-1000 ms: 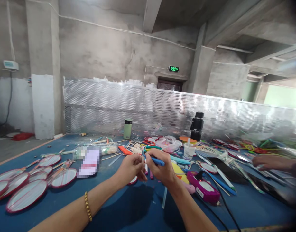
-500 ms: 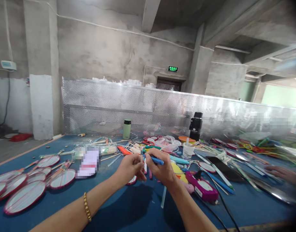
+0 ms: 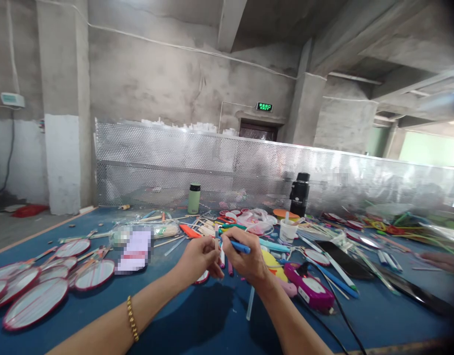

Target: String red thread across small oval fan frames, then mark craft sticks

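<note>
My left hand (image 3: 203, 256) is closed, pinching a thin, pale, flat strip (image 3: 216, 231) that stands upright between thumb and fingers. Close beside it, my right hand (image 3: 245, 251) grips a blue marker (image 3: 240, 246) like a pen, its tip end pointed at the strip. Fingers hide part of both things. Below and behind the hands lie a red marker (image 3: 222, 259) and a pink marker (image 3: 230, 267). A round, red-rimmed piece (image 3: 202, 277) is partly covered by my left hand.
Round red-rimmed pieces (image 3: 36, 303) lie at left near a purple packet (image 3: 136, 249). A green bottle (image 3: 194, 198), black thermos (image 3: 300, 195) and white cup (image 3: 288, 230) stand behind. At right are a purple corded device (image 3: 314, 288), a black phone (image 3: 343, 259) and a co-worker's hand (image 3: 443, 261).
My hands keep nearly the same place and hold. At the right, the co-worker's hand has drawn back to the right, and several markers now show on the table beside it.
</note>
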Action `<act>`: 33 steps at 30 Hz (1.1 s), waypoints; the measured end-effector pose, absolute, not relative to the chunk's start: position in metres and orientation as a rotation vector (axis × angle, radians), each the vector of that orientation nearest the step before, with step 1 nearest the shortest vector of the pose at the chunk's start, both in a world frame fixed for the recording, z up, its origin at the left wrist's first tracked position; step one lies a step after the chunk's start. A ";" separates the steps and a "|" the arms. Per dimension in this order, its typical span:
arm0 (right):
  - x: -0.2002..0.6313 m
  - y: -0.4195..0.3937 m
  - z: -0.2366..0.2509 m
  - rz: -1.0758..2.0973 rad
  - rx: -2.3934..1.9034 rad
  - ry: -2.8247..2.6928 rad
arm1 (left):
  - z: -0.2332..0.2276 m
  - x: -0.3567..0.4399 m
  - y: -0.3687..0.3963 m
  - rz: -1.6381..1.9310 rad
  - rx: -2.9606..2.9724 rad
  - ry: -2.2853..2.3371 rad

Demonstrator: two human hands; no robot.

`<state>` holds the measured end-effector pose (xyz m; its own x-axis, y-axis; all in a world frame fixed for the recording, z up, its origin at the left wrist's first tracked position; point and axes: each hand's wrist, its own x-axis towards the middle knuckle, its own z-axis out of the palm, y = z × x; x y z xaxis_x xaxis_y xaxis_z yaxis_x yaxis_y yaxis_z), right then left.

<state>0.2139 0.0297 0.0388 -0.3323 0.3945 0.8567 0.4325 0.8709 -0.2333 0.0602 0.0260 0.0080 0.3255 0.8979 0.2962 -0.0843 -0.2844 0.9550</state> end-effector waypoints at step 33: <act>0.212 0.035 0.041 -0.139 -0.577 -1.887 | 0.005 0.062 0.027 1.180 1.566 0.781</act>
<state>0.2118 0.0350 0.0407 -0.2774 0.3241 0.9044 0.4529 0.8743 -0.1744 0.0625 0.0272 0.0047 0.3190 0.8954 0.3106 -0.0638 -0.3067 0.9497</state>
